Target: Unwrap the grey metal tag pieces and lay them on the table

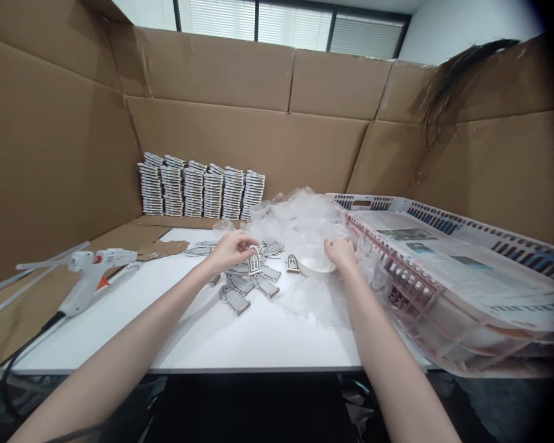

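My left hand point(233, 251) pinches a small arched window-shaped piece point(254, 264), grey and brown, above a loose heap of similar grey pieces point(239, 284). To the right, my right hand point(341, 252) is closed at the edge of a whitish translucent plastic band point(314, 263); its fingertips are partly hidden. Another small arched window piece point(292, 264) stands by the band's left side, apart from both hands. Crumpled clear plastic point(300, 212) is piled behind my right hand and spreads toward the table front.
Several tall stacks of flat pieces point(194, 191) line the back cardboard wall point(240, 135). A white glue gun point(92, 271) with a cable lies at the left beside clear sticks point(23, 286). A pink-white plastic basket point(425, 295) holding printed sheets point(461, 258) bounds the right side.
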The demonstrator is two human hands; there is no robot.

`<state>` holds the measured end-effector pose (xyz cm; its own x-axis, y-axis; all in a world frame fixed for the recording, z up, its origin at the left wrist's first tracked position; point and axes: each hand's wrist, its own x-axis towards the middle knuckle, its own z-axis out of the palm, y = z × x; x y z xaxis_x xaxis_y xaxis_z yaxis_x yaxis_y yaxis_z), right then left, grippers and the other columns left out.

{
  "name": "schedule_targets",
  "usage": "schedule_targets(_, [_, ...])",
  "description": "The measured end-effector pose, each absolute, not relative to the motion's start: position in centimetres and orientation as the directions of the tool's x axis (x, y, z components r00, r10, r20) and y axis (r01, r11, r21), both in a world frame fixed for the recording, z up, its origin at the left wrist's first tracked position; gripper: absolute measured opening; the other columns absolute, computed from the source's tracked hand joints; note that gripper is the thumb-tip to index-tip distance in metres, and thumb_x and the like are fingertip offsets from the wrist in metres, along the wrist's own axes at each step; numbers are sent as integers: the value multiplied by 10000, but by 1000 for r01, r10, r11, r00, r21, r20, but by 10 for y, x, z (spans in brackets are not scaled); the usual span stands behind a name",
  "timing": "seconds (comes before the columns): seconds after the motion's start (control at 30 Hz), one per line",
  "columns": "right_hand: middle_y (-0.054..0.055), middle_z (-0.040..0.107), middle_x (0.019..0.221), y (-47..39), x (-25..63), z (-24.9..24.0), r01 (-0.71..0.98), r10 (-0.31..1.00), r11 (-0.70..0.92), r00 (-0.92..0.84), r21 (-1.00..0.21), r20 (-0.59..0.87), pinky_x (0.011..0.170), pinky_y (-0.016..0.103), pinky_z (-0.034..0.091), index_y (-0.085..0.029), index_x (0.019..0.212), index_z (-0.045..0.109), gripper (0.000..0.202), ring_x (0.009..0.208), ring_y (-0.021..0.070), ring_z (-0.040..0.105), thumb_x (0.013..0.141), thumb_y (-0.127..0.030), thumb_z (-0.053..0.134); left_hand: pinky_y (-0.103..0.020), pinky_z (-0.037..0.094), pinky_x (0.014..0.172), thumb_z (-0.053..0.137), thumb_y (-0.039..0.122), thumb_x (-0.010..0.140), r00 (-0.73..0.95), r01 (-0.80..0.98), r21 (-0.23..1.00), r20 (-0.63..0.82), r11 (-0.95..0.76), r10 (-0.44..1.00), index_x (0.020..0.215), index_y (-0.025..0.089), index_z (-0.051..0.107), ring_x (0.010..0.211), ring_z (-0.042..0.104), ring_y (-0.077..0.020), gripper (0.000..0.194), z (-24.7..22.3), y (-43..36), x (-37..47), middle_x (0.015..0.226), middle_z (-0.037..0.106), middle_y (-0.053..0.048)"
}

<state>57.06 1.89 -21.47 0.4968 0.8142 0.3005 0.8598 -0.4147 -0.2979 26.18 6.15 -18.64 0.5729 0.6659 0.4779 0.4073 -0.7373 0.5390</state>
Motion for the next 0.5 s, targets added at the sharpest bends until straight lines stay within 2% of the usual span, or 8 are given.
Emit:
schedule_targets(0.17, [136, 709, 965, -1, 562, -201, 868, 670, -299, 487, -396, 560, 891, 399, 398, -177, 797, 743, 241, 1043, 314, 551, 813, -322, 552, -278, 462, 701, 645, 252, 760, 587, 442, 531, 438, -723, 681, 964, 179, 718, 740, 592, -146, 229, -186, 66, 259, 881, 647, -55])
schedule_targets(0.27, [102, 703, 930, -5, 554, -194, 896, 623, -80, 388, -438, 680, 845, 362, 413, -176, 771, 713, 222, 924, 258, 577, 807, -327, 556, -279, 454, 702, 652, 261, 760, 596, 470, 513, 415, -718, 687, 918, 188, 718, 756, 596, -155, 186, -184, 67, 255, 882, 658, -51])
schedule_targets(0.33, [71, 699, 834, -5, 549, -193, 882, 700, 111, 257, -458, 666, 745, 301, 431, -167, 785, 703, 218, 762, 193, 592, 815, -317, 547, -269, 453, 687, 655, 267, 761, 607, 453, 536, 400, -712, 687, 903, 190, 709, 757, 604, -154, 170, -183, 67, 253, 892, 668, -48])
schedule_targets(0.4, [43, 697, 778, -4, 547, -194, 850, 803, 224, 116, -477, 584, 664, 260, 422, -172, 803, 707, 183, 686, 159, 592, 799, -289, 566, -258, 456, 669, 656, 271, 762, 617, 418, 576, 387, -702, 685, 900, 187, 698, 747, 613, -148, 167, -181, 67, 251, 905, 679, -46])
schedule_targets(0.5, [37, 719, 803, -2, 548, -201, 866, 916, 173, 33, -469, 399, 637, 244, 410, -179, 818, 726, 142, 696, 152, 611, 742, -228, 616, -253, 464, 660, 652, 277, 767, 620, 370, 631, 378, -682, 687, 913, 176, 683, 731, 619, -140, 181, -178, 66, 250, 923, 685, -51])
